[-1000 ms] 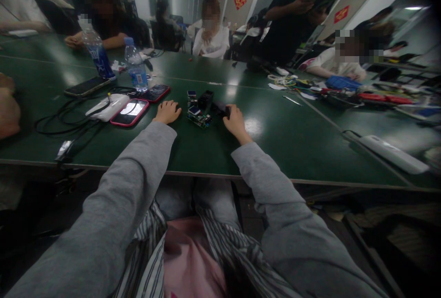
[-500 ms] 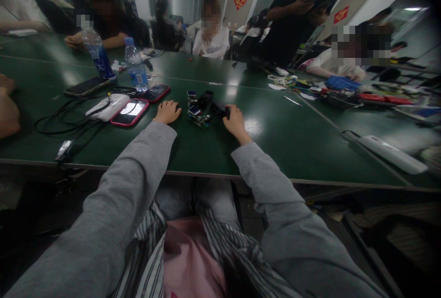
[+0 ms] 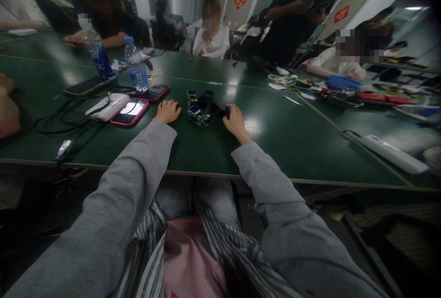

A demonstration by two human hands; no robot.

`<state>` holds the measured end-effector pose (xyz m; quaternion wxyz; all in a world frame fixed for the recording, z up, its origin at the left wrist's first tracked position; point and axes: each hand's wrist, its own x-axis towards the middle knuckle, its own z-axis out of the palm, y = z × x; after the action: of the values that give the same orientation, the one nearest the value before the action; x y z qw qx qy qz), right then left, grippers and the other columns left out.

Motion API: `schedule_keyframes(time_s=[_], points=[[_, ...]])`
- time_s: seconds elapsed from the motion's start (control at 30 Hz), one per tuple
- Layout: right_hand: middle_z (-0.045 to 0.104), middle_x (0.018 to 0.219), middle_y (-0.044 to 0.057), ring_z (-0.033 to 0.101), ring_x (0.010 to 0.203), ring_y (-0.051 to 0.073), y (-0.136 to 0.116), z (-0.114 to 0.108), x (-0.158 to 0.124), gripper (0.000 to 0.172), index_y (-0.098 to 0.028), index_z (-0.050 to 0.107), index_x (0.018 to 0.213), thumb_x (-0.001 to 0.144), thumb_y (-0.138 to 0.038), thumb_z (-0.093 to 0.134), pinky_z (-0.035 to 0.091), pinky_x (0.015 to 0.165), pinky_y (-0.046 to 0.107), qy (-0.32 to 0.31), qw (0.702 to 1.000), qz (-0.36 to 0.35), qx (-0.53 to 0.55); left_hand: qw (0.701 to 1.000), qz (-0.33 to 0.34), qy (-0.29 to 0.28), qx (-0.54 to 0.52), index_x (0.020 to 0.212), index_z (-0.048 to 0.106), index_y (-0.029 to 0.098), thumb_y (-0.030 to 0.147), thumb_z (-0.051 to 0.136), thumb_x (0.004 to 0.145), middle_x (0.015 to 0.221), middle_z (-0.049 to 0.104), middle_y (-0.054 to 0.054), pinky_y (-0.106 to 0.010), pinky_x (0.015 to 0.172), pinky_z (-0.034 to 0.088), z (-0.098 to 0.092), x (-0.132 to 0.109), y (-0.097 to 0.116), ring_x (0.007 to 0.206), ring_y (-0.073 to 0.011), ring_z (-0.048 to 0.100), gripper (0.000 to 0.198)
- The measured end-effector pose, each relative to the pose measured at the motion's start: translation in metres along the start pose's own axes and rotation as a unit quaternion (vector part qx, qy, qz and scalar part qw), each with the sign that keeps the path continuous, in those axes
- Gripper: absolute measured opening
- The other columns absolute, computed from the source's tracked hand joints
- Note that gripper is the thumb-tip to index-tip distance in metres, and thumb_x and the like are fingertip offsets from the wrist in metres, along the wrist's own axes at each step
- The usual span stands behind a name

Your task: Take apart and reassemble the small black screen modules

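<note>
My left hand [image 3: 167, 111] rests palm down on the green table [image 3: 292, 141], fingers loosely curled, with nothing in it that I can see. It lies just left of a small circuit board [image 3: 199, 117] with a tiny screen. My right hand [image 3: 234, 119] is closed on a small black device [image 3: 220, 107] just right of the board. A black box [image 3: 206, 99] and another small module [image 3: 191, 95] stand behind the board.
To the left lie a pink-cased phone [image 3: 130, 111], a red-cased phone [image 3: 156, 92], a white power bank [image 3: 108, 106] with black cables and two water bottles [image 3: 136, 71]. A white power strip [image 3: 392, 153] lies at right. Several other people sit around the table's far side.
</note>
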<state>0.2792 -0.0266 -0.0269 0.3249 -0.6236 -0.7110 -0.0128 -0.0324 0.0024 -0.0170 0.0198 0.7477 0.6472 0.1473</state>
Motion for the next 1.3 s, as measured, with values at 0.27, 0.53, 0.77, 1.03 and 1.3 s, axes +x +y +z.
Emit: schedule_keyframes(time_s=[0.27, 0.53, 0.77, 1.03, 1.3], points=[[0.059, 0.124, 0.017, 0.057, 0.12, 0.034, 0.0, 0.0, 0.0, 0.052, -0.018, 0.051, 0.136, 0.084, -0.014, 0.052, 0.052, 0.1, 0.056, 0.004, 1.0, 0.003, 0.004, 1.0, -0.003, -0.002, 0.007, 0.152, 0.049, 0.021, 0.046, 0.033, 0.104, 0.162, 0.045, -0.012, -0.053, 0.123, 0.03, 0.001, 0.001, -0.001, 0.149, -0.0326, 0.037, 0.056], [0.059, 0.123, 0.017, 0.057, 0.119, 0.034, 0.003, 0.002, 0.0, 0.052, -0.017, 0.052, 0.136, 0.084, -0.014, 0.052, 0.052, 0.101, 0.057, 0.002, 1.0, -0.001, 0.013, 1.0, -0.005, -0.011, -0.01, 0.153, 0.049, 0.021, 0.047, 0.034, 0.103, 0.164, 0.042, -0.013, -0.055, 0.123, 0.028, -0.001, 0.001, -0.001, 0.151, -0.0338, 0.034, 0.058], [0.059, 0.122, 0.017, 0.057, 0.12, 0.034, 0.001, 0.001, 0.0, 0.046, -0.018, 0.052, 0.135, 0.089, -0.019, 0.053, 0.051, 0.101, 0.057, 0.008, 1.0, 0.002, 0.025, 1.0, -0.006, -0.01, -0.007, 0.152, 0.05, 0.021, 0.046, 0.034, 0.103, 0.164, 0.043, -0.012, -0.054, 0.123, 0.028, -0.001, 0.0, 0.001, 0.151, -0.0333, 0.035, 0.057], [0.062, 0.121, 0.017, 0.059, 0.119, 0.032, -0.004, -0.003, 0.003, 0.032, -0.017, 0.057, 0.128, 0.097, -0.023, 0.051, 0.05, 0.103, 0.051, 0.026, 0.998, 0.026, 0.044, 1.0, -0.001, -0.002, 0.0, 0.151, 0.05, 0.02, 0.046, 0.034, 0.104, 0.162, 0.044, -0.013, -0.053, 0.123, 0.029, 0.001, 0.001, -0.001, 0.15, -0.0331, 0.035, 0.056], [0.06, 0.121, 0.018, 0.058, 0.118, 0.03, 0.009, -0.012, 0.012, 0.028, -0.017, 0.056, 0.123, 0.097, -0.024, 0.048, 0.049, 0.103, 0.05, 0.12, 0.988, 0.076, 0.06, 1.0, -0.002, -0.009, 0.002, 0.152, 0.049, 0.02, 0.047, 0.034, 0.104, 0.163, 0.043, -0.013, -0.054, 0.123, 0.029, -0.001, 0.001, -0.001, 0.151, -0.0333, 0.035, 0.057]])
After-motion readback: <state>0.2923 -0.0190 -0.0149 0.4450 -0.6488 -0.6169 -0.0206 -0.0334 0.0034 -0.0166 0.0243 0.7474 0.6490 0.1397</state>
